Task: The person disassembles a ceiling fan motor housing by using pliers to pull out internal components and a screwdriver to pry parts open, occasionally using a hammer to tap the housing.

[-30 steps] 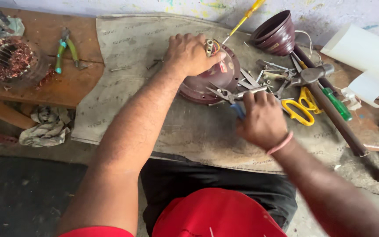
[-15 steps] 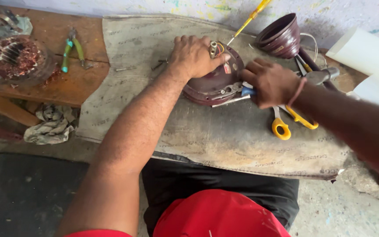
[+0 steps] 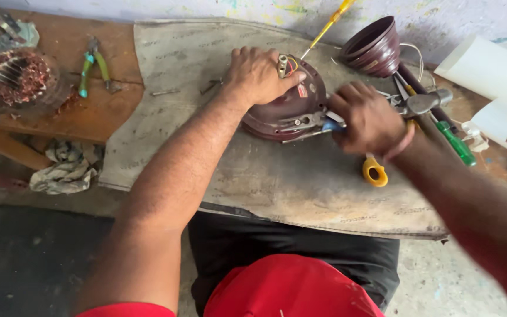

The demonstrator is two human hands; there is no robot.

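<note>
Mat (image 3: 277, 182) on worktop (image 3: 48, 117), person seated before it. Motor housing (image 3: 286, 108) on mat, near back edge. Left hand (image 3: 259, 73) on top of housing. Right hand (image 3: 368, 117) just right of housing, pliers (image 3: 306, 122) reaching from it onto housing rim. Scissors (image 3: 375, 171) on mat, under right wrist. Screwdriver (image 3: 327, 26) behind housing. Cone cover (image 3: 374, 47) behind right hand. Hammer (image 3: 426, 103) right of hand. Coil (image 3: 16, 73) far left on worktop; cutters (image 3: 92, 67) between coil and mat. Rag (image 3: 66, 167) below worktop edge, left.
</note>
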